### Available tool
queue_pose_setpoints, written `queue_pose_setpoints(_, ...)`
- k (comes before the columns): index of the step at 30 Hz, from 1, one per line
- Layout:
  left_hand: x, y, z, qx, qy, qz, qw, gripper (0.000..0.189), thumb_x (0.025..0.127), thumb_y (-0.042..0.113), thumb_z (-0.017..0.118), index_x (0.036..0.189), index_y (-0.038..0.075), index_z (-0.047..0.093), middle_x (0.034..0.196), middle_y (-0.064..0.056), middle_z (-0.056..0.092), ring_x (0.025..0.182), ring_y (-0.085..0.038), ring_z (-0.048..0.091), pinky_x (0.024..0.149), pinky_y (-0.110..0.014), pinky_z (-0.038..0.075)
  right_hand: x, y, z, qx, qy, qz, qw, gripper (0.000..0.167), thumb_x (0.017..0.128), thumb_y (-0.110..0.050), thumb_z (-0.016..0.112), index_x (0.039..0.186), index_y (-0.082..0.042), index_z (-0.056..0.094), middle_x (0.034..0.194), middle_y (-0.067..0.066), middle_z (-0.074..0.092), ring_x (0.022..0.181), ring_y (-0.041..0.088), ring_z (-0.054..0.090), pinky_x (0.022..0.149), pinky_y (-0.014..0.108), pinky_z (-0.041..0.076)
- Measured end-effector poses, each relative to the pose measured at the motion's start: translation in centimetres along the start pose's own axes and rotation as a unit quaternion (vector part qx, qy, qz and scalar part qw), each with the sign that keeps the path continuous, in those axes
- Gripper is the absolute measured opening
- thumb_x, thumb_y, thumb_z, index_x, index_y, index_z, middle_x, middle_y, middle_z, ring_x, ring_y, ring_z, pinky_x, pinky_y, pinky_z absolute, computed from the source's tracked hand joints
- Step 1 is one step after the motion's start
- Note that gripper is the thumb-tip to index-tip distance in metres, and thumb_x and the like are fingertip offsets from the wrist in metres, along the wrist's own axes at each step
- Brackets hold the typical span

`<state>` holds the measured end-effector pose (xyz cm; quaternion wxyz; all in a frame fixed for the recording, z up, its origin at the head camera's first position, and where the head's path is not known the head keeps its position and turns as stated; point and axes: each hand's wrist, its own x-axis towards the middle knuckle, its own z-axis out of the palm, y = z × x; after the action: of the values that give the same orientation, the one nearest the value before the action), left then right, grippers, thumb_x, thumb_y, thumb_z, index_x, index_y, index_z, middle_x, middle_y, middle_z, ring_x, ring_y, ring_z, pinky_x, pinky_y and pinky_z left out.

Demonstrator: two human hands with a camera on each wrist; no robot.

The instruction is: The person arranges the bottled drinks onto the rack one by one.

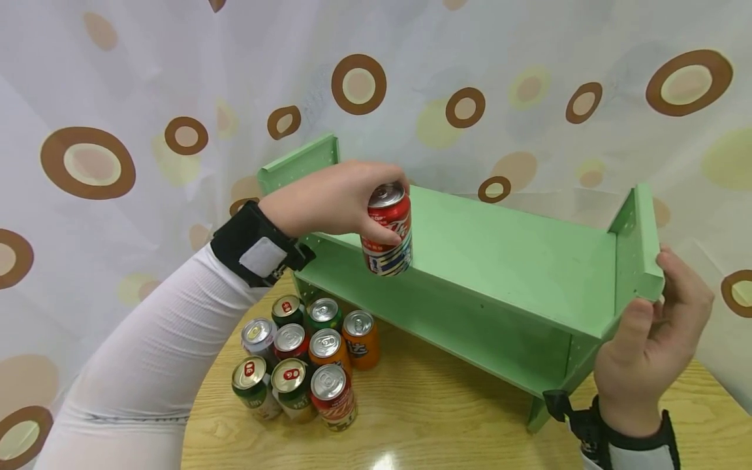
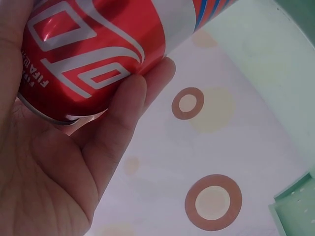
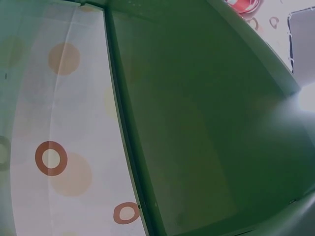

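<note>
From above, my left hand (image 1: 343,196) grips a red soda can (image 1: 395,219) near its top, thumb on one side and fingers round the other. The can is upright and overlaps the front edge of a green two-tier shelf (image 1: 517,261) in the head view. Up close in the left wrist view, the red can (image 2: 98,49) shows white lettering, with fingers wrapped along it. My right hand (image 1: 658,333) holds the front corner of the shelf's right side panel between thumb and fingers. Only the green boards (image 3: 197,123) fill the right wrist view; that hand is out of it.
Several drink cans (image 1: 326,343) stand close together on the wooden table (image 1: 435,418), left of the shelf and partly in front of it. Among them are orange, green and red ones. Behind the shelf hangs a pale curtain (image 1: 411,143) with brown rings.
</note>
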<state>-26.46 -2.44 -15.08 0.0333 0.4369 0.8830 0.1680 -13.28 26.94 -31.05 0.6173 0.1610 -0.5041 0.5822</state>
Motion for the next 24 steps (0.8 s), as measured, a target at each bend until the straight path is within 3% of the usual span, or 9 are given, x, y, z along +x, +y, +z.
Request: queue_pose_setpoints(24,1.1,-1.3,1.2,-0.024,0.038,0.028,0.9986,0.052,0.091,0.026,0.079,0.134,0.011,0.055,0.121,-0.003,0.06,0.109,-0.015,0.059,0.089,-0.03,0.055,0.1,-0.3,0.6,0.009,0.001,-0.01,0.9999,0.05,0.095,-0.026,0.074,0.115,0.015,0.052,0.128,0.023,0.053,0.11,0.022,0.06,0.092,0.021,0.054)
